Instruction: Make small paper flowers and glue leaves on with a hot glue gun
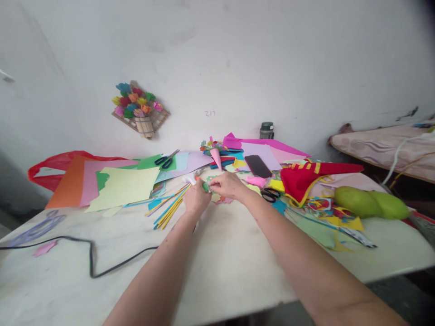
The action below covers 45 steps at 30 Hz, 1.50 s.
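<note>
My left hand (197,198) is closed on a small piece of green paper (205,186) above the middle of the table. The fingertips of my right hand (227,184) are pinched together at that same piece, from the right. Just beyond my left hand is a white object (189,180) with an orange bit, too small and blurred to name. Thin rolled paper sticks (173,207) in yellow, blue and purple fan out left of my left hand. Behind my hands a pink paper cone (216,158) carries colourful paper flowers. Small cut paper shapes lie under my hands.
Coloured paper sheets (124,188) and black scissors (166,159) lie left; a phone (258,166), more scissors (270,194), red cloth-like material (302,181), paper scraps and green fruit (358,202) lie right. A black cord (91,258) crosses the left front. A bottle (267,130) stands by the wall.
</note>
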{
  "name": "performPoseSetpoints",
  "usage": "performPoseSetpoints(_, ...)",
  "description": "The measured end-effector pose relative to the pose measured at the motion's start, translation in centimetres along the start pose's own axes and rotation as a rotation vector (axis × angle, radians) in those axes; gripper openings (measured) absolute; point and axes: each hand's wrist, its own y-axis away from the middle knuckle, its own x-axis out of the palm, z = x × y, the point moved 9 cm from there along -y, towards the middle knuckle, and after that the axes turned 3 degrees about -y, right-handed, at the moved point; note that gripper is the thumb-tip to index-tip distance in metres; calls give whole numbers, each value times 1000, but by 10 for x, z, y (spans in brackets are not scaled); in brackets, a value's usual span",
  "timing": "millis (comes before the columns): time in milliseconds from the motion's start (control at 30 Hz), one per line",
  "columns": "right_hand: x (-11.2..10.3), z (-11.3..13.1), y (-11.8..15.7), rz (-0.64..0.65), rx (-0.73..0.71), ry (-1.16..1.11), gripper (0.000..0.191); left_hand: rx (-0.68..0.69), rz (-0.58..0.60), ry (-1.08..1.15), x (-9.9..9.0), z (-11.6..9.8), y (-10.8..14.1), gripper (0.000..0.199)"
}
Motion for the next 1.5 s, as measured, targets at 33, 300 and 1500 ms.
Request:
performPoseSetpoints(33,-1,1,0,-3,0,7,18,1,-1,-1,0,0,0,35)
performPoseSetpoints(300,1,-6,0,-35,35,-180,13,11,13,-12,1,-3,0,30)
performPoseSetpoints(1500,5,-95,11,-255,464,-1298,13,531,39,166,16,-73,31,47)
